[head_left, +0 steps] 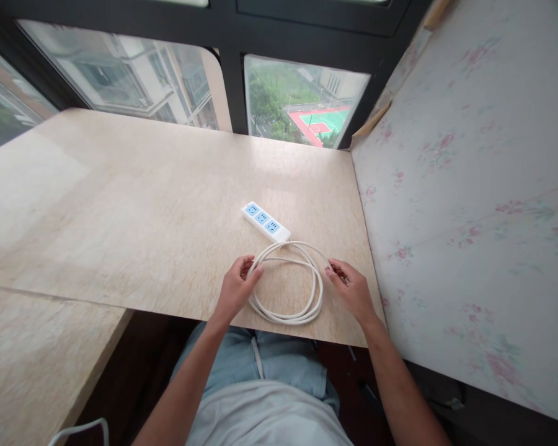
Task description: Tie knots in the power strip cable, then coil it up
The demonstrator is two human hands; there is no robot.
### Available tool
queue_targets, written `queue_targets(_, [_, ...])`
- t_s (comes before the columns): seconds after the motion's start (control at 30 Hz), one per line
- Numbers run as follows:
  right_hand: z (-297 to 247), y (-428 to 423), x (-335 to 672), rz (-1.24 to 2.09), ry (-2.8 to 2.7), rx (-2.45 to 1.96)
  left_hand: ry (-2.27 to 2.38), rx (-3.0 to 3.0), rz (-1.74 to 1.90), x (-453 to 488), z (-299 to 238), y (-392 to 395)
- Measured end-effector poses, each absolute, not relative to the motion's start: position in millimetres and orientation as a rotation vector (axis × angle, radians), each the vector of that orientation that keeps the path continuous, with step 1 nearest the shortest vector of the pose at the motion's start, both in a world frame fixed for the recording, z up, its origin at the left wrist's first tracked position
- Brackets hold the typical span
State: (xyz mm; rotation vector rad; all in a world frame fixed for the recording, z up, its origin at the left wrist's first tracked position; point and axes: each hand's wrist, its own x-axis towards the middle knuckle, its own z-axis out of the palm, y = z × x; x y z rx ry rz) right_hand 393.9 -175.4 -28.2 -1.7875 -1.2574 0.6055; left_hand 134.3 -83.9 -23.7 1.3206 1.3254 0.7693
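Note:
A white power strip (266,222) with blue socket faces lies at a slant on the stone-patterned ledge. Its white power cord (286,319) is laid in several round loops just in front of it. At the left side of the coil, my left hand (239,282) is closed around the loops, thumb on top. My right hand (348,282) pinches a single run of the same cord off the coil's right side, its fingers curled. The cord's plug end does not show.
Behind the ledge (167,186) stand dark-framed windows (235,80). A wall with floral paper (469,217) closes off the right side. At lower left is another stone-patterned slab (37,353), with a white cable (81,427) near its edge.

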Motion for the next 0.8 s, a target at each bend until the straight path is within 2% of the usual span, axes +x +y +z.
queue_targets(0.17, [-24,-187,393,0.657,-1.036,-1.586,1.439,1.635,0.566,117,-15,-96])
queue_targets(0.43, [14,-193,398,0.575,-0.854,-1.183,1.214,1.139,0.662,113,-18,-97])
queue_targets(0.6, [43,-197,400,0.506,-0.895,-1.204,1.27,1.113,0.715,114,-20,-102])
queue_targets(0.8, [68,-195,402,0.631,-0.78,-1.019,1.313,1.157,0.741,118,-28,-107])
